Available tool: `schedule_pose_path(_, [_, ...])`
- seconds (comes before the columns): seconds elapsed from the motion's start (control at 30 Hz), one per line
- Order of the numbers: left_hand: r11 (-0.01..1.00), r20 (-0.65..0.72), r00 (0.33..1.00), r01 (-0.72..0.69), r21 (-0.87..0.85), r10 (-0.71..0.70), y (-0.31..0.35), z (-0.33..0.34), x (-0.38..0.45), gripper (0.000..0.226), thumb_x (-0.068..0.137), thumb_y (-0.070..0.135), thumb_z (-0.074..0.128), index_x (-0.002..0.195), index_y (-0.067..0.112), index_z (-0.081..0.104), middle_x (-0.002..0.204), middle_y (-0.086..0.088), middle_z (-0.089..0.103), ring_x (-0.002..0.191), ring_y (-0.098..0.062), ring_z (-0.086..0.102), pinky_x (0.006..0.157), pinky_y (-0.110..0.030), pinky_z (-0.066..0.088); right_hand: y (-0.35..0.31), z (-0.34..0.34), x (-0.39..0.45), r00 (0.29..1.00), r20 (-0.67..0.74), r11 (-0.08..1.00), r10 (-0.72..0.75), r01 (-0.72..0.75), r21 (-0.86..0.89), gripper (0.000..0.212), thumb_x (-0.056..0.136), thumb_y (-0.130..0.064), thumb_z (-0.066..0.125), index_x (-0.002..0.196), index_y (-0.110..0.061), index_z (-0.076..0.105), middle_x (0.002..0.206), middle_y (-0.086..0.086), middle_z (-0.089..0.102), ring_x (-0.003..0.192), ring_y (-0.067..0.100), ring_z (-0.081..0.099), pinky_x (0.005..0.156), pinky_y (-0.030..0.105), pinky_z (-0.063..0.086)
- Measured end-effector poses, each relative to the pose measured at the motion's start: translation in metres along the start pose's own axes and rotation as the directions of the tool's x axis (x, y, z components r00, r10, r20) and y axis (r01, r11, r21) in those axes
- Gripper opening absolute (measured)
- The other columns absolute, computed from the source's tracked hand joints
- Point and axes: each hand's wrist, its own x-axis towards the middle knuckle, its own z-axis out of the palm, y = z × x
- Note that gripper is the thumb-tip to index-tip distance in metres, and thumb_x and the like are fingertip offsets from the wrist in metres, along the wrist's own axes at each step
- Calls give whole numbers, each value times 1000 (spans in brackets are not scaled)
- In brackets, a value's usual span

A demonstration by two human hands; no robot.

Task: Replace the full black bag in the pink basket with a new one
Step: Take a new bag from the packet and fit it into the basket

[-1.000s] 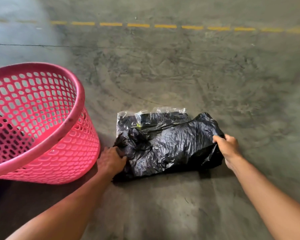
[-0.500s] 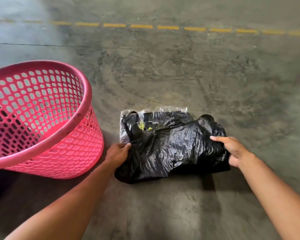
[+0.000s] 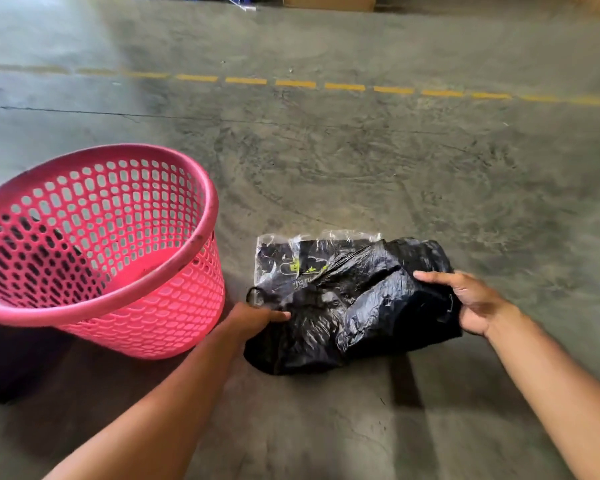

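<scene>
At the left of the frame the pink basket point(image 3: 94, 251) is seen standing on the concrete floor point(image 3: 361, 161), tilted toward the camera, its perforated inside bare with no bag in it. Just to the right of its base, the left hand point(image 3: 253, 318) is pressed against the left end of a crumpled black bag point(image 3: 343, 313); its fingers point(image 3: 281, 316) are closed on the plastic near a small loop of bag material. The black bag is laid on the floor at lower centre, close beside the basket but not in it. Behind the bag and partly covered by it, a clear plastic packet point(image 3: 284, 258) with dark contents and a yellow-green printed mark is lying flat. At the right end of the bag the right hand point(image 3: 471, 303) is wrapped over the plastic, thumb on top and fingers curled underneath. Across the upper part of the frame a dashed yellow line point(image 3: 343, 86) is painted on the floor.
</scene>
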Motion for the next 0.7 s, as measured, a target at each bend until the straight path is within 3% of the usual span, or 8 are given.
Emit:
schedule_pose_path(0.1, [985, 55, 983, -174, -20, 175, 17, 1, -8, 14, 82, 21, 83, 83, 11, 73, 92, -12, 75, 92, -28, 71, 91, -33, 56, -9, 11, -10, 1000, -10, 999, 29, -29, -44, 31, 77, -4, 70, 105, 9, 71, 106, 28, 69, 68, 30, 77, 70, 46, 65])
schedule_pose_path(0.17, [930, 70, 930, -353, -105, 361, 39, 2, -22, 13, 87, 19, 78, 81, 18, 66, 87, -8, 65, 89, -22, 60, 84, -33, 46, -19, 24, -20, 998, -42, 997, -42, 39, -67, 17, 88, -1, 62, 101, 4, 72, 103, 27, 70, 66, 28, 77, 66, 44, 65])
schedule_pose_path(0.27, [816, 112, 849, -449, -364, 516, 81, -5, -49, 10, 83, 19, 70, 82, 28, 65, 89, -13, 55, 83, -24, 50, 71, -36, 41, -41, 45, -38, 976, -47, 959, -214, 201, -201, 15, 97, -5, 56, 101, -6, 71, 89, 13, 80, 66, 19, 77, 62, 33, 64])
schedule_pose_path(0.4, [725, 122, 766, -526, -445, 631, 140, -23, -86, 24, 93, 0, 59, 83, 22, 57, 77, -1, 57, 61, -12, 51, 51, -21, 41, -82, 80, -70, 942, 28, 823, -335, 307, -478, 30, 92, -22, 69, 122, -16, 65, 106, 6, 79, 89, 17, 77, 73, 32, 62])
schedule_pose_path(0.5, [654, 51, 728, -581, -485, 684, 190, -43, -121, 29, 87, -6, 54, 78, 21, 55, 72, -2, 51, 56, -11, 47, 48, -21, 39, -120, 122, -104, 940, 125, 911, -318, 340, -233, 32, 89, -16, 69, 118, -4, 68, 92, 8, 81, 78, 18, 78, 62, 30, 61])
schedule_pose_path(0.57, [590, -14, 699, -614, -525, 715, 219, -60, -148, 26, 84, -5, 54, 75, 20, 57, 72, -2, 54, 63, -13, 50, 54, -24, 42, -143, 158, -126, 924, 198, 933, -328, 349, -83, 37, 90, -17, 66, 123, -2, 69, 106, 15, 79, 92, 24, 78, 70, 36, 63])
schedule_pose_path(0.7, [486, -164, 652, -687, -540, 740, 264, -99, -188, 16, 71, 7, 60, 65, 22, 62, 72, -4, 58, 76, -24, 55, 70, -32, 50, -177, 228, -147, 860, 313, 902, -404, 431, -17, 38, 97, -21, 60, 130, -6, 66, 125, 13, 73, 113, 29, 71, 93, 45, 59])
